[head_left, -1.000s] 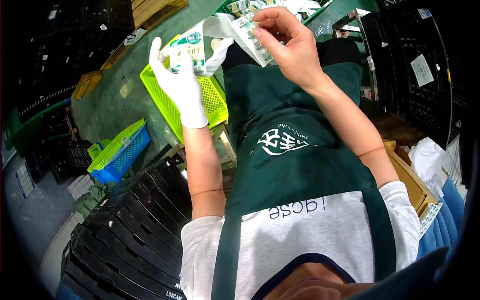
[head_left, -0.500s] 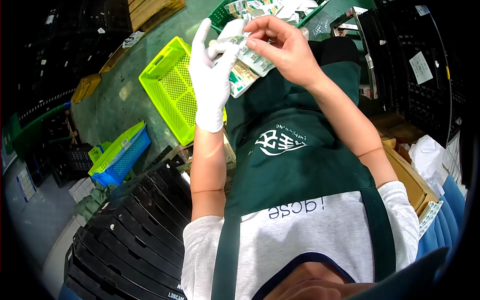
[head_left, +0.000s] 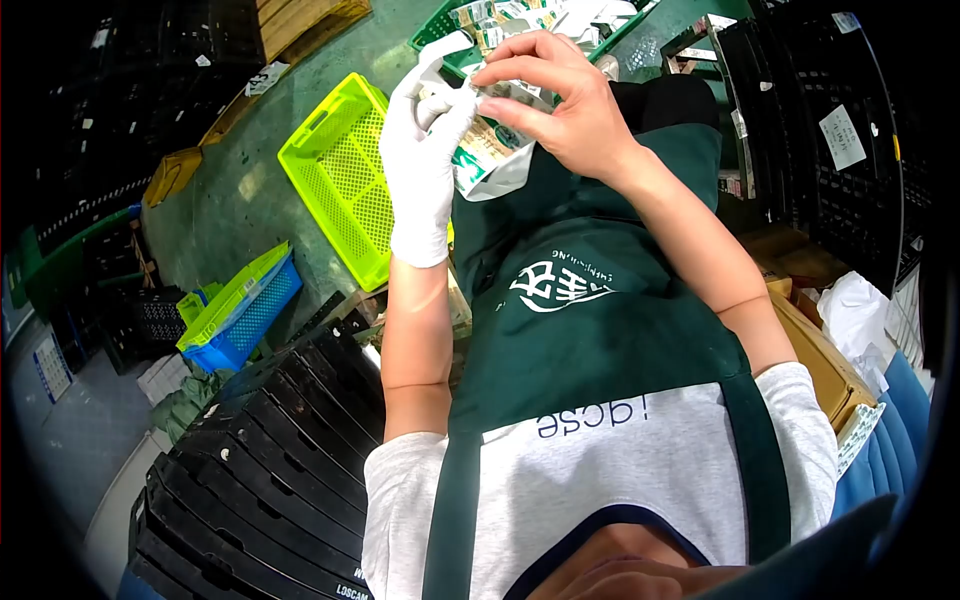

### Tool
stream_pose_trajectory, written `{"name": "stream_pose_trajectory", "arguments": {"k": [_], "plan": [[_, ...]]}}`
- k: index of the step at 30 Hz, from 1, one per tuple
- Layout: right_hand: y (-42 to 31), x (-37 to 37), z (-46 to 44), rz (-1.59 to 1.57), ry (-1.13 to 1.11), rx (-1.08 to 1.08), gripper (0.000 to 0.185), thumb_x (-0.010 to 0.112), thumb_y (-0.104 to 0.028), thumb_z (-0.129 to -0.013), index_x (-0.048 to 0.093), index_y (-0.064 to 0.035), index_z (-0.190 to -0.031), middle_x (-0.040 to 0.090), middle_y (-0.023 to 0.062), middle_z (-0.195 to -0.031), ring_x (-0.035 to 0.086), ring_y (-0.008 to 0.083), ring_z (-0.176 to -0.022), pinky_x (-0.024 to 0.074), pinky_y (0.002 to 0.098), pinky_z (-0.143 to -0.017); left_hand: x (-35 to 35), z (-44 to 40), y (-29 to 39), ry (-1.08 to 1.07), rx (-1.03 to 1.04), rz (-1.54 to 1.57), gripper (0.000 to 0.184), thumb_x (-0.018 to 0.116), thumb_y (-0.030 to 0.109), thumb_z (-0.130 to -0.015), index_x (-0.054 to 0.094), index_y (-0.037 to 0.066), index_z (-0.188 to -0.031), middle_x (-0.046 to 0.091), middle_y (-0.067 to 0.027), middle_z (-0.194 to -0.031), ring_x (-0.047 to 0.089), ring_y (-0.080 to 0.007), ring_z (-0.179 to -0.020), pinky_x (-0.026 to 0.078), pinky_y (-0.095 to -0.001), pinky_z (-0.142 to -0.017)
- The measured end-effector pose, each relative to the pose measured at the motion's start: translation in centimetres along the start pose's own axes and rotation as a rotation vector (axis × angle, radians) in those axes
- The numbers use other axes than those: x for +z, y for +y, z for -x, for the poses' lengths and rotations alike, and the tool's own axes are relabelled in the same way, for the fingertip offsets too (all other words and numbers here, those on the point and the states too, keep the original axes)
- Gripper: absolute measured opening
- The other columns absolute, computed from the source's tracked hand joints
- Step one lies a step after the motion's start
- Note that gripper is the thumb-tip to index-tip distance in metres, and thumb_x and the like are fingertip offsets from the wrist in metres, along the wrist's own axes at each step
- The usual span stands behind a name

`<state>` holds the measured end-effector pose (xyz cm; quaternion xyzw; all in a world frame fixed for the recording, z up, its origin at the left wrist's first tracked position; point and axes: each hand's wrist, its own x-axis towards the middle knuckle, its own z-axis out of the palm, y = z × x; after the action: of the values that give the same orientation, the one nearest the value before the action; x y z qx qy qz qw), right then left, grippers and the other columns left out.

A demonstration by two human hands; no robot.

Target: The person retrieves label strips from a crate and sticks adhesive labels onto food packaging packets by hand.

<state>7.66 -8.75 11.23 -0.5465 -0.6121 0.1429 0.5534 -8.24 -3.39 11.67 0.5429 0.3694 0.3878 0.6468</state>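
Packet (head_left: pixel 485 150) over the apron (head_left: pixel 600 230) is seemingly being worked at its top, the next move likely calling for steady fingertips: gloved left hand (head_left: pixel 420 165) curled beside it, bare right hand (head_left: pixel 588 115) with fingertips nearly together, either grip unclear, lime crate (head_left: pixel 350 170) nearby.

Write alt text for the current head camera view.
A white-gloved left hand and bare right hand are together at green-and-white printed packaging, by the wearer's dark green apron. To the left sits a lime-green plastic crate; beyond, a darker green crate holds printed packets.
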Motion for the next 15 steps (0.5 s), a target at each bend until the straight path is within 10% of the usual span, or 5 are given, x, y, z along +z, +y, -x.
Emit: {"name": "stream_pose_trajectory", "arguments": {"k": [7, 15], "plan": [[0.2, -0.3, -0.2, 0.127, -0.075, -0.003, 0.011, 0.071, -0.016, -0.076, 0.071, -0.0096, -0.085, 0.06, 0.0024, -0.086, 0.055, 0.0176, -0.085, 0.0454, 0.0303, -0.074, 0.4, 0.1, 0.1, -0.015, -0.037, 0.001, 0.05, 0.061, -0.001, -0.082, 0.043, -0.005, -0.13, 0.06, -0.0152, -0.111, 0.061, -0.0162, -0.097, 0.052, -0.0272, -0.081], [-0.4, -1.9, 0.1, -0.518, 0.148, 0.343, 0.011, 0.064, -0.011, -0.086, 0.065, -0.0004, -0.09, 0.062, 0.0001, -0.087, 0.054, 0.0054, -0.077, 0.0439, 0.0202, -0.067, -0.6, -2.1, -0.6, 0.176, -0.118, 0.346, 0.043, 0.059, 0.006, -0.084, 0.048, 0.0, -0.124, 0.06, -0.0133, -0.108, 0.062, -0.0216, -0.094, 0.052, -0.0318, -0.081]]}}
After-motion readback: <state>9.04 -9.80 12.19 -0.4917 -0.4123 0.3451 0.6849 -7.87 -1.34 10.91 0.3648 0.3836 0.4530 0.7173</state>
